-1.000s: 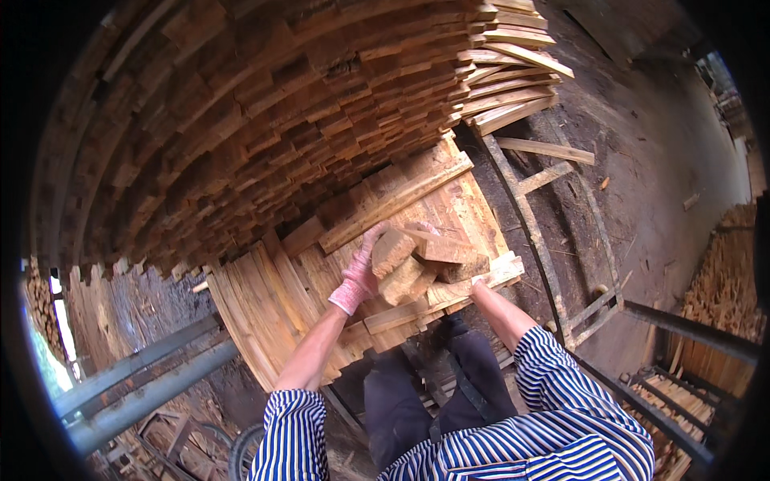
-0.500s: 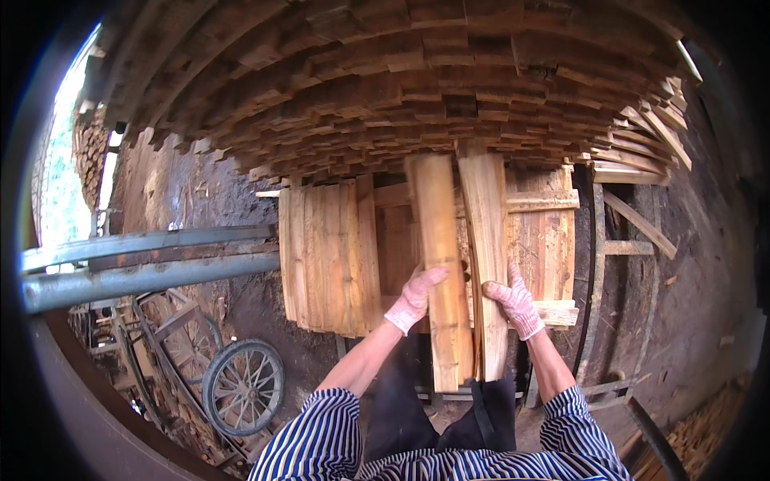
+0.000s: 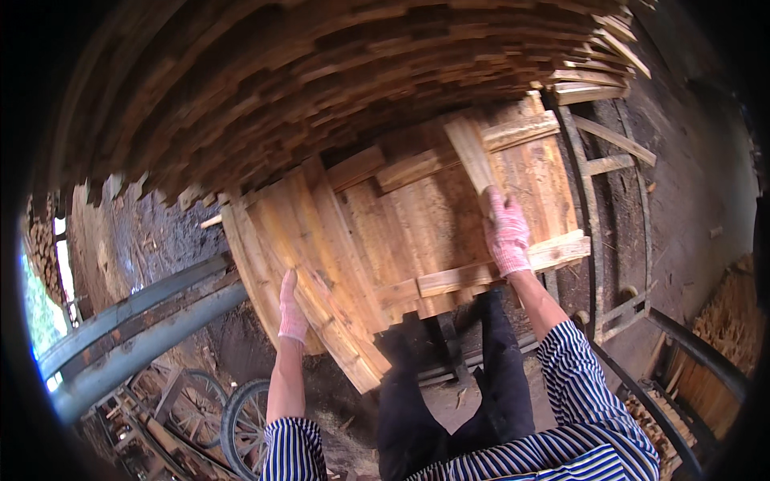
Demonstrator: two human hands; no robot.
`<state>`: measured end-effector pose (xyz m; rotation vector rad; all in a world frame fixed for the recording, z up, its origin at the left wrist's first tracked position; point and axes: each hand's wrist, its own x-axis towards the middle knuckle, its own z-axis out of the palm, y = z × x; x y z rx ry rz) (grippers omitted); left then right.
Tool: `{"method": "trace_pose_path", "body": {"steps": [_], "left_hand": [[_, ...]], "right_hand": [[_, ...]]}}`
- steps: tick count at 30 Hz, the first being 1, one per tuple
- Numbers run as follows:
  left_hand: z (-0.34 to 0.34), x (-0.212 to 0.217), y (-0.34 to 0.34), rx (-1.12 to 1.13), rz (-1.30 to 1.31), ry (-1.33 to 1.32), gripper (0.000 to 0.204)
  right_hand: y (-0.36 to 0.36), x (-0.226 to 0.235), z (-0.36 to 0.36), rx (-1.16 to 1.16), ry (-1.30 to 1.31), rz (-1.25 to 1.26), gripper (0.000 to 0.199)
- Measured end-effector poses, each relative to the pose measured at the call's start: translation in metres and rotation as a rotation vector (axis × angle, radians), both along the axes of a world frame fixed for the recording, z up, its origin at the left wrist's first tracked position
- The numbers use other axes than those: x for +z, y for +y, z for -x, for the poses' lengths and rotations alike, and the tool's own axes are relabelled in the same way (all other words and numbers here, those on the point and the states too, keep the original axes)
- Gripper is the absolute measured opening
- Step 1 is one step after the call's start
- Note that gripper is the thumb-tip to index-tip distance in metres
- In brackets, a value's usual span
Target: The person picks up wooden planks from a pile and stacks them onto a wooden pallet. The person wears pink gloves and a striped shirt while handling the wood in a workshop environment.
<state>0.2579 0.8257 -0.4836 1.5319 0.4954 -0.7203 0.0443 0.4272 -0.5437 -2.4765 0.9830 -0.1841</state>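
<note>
I wear pink gloves and a blue-and-white striped shirt. My left hand lies on the lower left edge of a low layer of pale wooden planks, touching the outer board. Higher up on the right, my right hand grips the near end of a single short plank that slants up and away over the boards. Behind these rises a tall stack of rough planks, filling the top of the view.
A grey metal rail runs diagonally at the left, with spoked wheels below it. A wooden frame lies on the dirt ground at the right. Another dark rail and a pile of thin wood strips sit at the far right.
Half a second ago both hands held two long planks upright side by side. Now the left hand has dropped to the stack's left edge and the right hand holds one plank on the boards.
</note>
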Motion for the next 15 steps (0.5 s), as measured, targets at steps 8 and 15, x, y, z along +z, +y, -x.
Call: {"method": "trace_pose_path", "body": {"steps": [8,15], "left_hand": [[-0.051,-0.055,0.094,0.076,0.119,0.204,0.078],[-0.048,-0.073,0.061,0.101,0.237,0.265,0.061]], "right_hand": [[0.204,0.02,-0.131,0.17,-0.183,-0.282,0.069],[0.273,-0.037,-0.202,0.144,0.095,-0.463,0.068]]}}
